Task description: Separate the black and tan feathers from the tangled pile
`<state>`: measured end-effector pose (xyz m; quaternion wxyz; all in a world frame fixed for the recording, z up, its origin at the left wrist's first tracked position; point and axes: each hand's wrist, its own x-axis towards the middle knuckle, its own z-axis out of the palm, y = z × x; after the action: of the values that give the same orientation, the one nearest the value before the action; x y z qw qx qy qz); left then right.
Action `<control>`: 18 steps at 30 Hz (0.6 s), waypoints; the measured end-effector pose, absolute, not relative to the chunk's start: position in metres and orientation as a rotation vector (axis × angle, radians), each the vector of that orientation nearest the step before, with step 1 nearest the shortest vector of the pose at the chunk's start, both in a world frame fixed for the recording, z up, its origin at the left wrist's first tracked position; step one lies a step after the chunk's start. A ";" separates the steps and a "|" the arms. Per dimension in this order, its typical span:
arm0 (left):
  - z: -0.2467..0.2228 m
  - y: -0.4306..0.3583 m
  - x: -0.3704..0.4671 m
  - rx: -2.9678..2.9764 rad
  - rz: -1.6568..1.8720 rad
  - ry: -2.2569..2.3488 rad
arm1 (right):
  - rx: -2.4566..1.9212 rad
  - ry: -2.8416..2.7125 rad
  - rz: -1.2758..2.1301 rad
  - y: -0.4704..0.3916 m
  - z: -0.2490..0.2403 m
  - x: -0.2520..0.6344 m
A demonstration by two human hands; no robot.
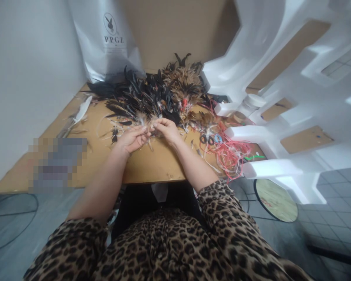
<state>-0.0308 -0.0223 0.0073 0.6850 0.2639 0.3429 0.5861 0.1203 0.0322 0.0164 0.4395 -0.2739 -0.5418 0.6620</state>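
Observation:
Both hands meet over the middle of the wooden table, at the near side of a heap of feathers. My left hand (133, 139) is closed, thumb and forefinger pinching a feather (142, 121) with a pale fluffy base. Close against it, my right hand (166, 129) pinches the fluffy part of the same feather or one beside it; which one I cannot tell. Just beyond the fingers lie black feathers (148, 95), and behind them to the right a bunch of brown feathers (185, 80). Smaller brown feather bundles (203, 118) lie right of my right hand.
Scissors (207, 139) and a tangle of pink ties (232, 150) lie on the table (158, 166) at the right. White foam pieces (269, 168) jut over that edge. A white bag (109, 47) stands at the back left. A white feather (83, 109) lies at left, near a blurred-out object (57, 164).

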 end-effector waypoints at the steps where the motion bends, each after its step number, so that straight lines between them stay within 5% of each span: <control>1: 0.008 -0.023 -0.030 0.587 1.300 0.775 | -0.669 -1.351 1.643 0.031 0.016 0.119; 18: 0.008 -0.021 -0.028 0.520 1.328 0.786 | -0.648 -1.393 1.707 0.032 0.011 0.115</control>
<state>-0.0277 -0.0214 0.0078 0.6865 0.2321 0.3509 0.5931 0.1152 0.0319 0.0106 0.4101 -0.2572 -0.5532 0.6780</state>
